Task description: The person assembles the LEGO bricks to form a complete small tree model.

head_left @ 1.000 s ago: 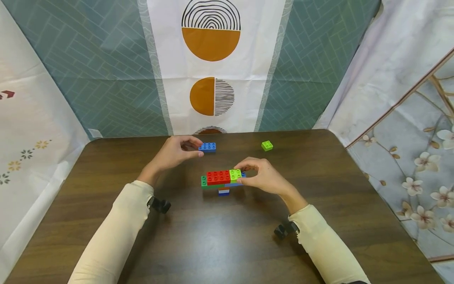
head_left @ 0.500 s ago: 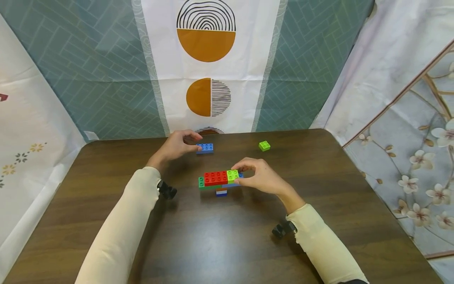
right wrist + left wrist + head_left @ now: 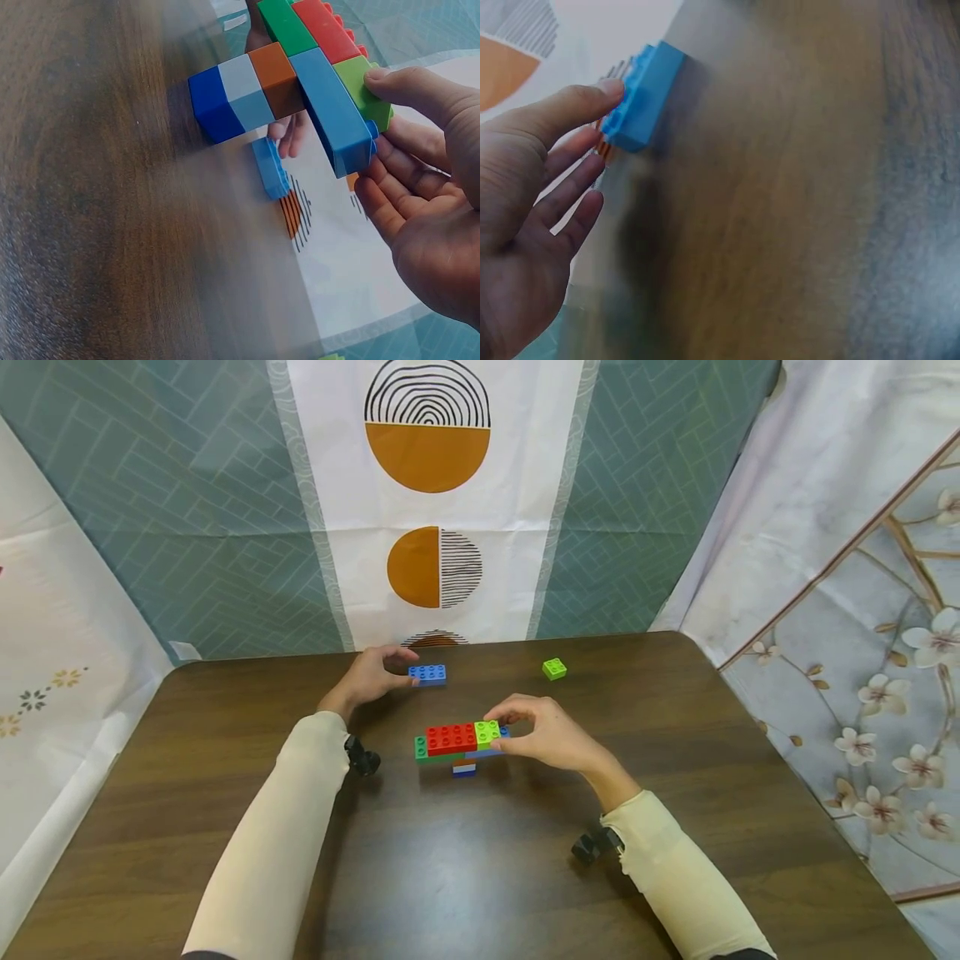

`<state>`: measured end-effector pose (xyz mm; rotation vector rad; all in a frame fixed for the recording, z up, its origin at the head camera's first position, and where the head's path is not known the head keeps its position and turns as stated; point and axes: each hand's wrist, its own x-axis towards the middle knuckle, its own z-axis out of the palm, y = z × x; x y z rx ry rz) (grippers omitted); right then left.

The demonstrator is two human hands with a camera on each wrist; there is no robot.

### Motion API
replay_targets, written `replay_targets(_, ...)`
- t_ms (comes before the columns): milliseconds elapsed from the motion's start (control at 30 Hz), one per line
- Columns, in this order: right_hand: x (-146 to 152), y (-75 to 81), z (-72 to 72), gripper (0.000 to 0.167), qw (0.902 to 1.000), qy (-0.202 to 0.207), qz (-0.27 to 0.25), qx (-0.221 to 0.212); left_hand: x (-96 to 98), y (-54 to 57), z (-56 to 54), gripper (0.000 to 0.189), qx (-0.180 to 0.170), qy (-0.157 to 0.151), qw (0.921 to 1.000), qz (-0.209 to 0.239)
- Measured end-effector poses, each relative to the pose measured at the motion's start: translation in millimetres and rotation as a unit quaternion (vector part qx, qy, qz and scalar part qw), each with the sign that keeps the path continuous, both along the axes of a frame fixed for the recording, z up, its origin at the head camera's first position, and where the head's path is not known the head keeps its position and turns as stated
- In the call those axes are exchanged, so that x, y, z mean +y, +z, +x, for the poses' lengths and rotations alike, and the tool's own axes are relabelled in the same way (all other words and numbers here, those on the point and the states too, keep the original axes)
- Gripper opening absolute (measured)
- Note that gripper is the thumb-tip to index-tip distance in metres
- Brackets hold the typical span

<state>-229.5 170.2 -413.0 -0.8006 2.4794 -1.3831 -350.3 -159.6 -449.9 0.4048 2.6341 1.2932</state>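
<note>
My right hand (image 3: 551, 733) pinches the small lime green brick (image 3: 487, 733) between thumb and fingers. That brick sits on top of a T-shaped brick build, beside a red brick (image 3: 452, 738). Under them lie a green brick (image 3: 288, 30) and a blue brick (image 3: 334, 105) end to end. The stem beneath stacks orange (image 3: 276, 79), white (image 3: 244, 94) and dark blue (image 3: 214, 105) bricks. Farther back, my left hand (image 3: 369, 677) reaches to the left end of a loose blue brick (image 3: 427, 674). Its thumb overlaps the studs in the left wrist view, the fingers loosely spread.
A loose small lime green brick (image 3: 554, 669) lies near the back edge of the brown wooden table (image 3: 420, 868), right of the blue one. A patterned cloth (image 3: 427, 560) hangs just behind that edge, and flowered white cloth (image 3: 847, 677) hangs on the right.
The left hand has turned slightly and settled lower at the loose blue brick's left end. My right hand keeps its grip on the build. The whole head view has shifted a little.
</note>
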Motion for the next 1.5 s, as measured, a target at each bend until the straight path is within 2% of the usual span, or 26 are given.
replay_targets(167,-1,0.2,-0.6,0.032,1.0000,0.001,0.000,0.002,0.2,-5.2,-0.8,0.052,-0.014,0.009,0.9998,-0.009)
replay_targets(600,-4,-0.2,-0.9,0.031,1.0000,0.001,0.001,-0.002,-0.4,-11.2,1.2,0.041,-0.012,0.055,0.9981,-0.025)
replay_targets(900,-3,0.0,-0.3,0.032,1.0000,0.000,0.007,0.001,-1.5,-13.5,5.8,0.040,0.017,0.069,0.9974,-0.002)
replay_targets(1200,-1,-1.2,0.3,0.032,1.0000,0.001,0.009,0.003,-3.2,-2.5,15.3,0.040,0.048,0.062,0.9962,0.037)
replay_targets(1500,-2,1.5,1.4,0.031,0.9999,0.001,0.006,0.009,2.4,23.0,41.1,0.038,0.080,0.035,0.9929,0.080)
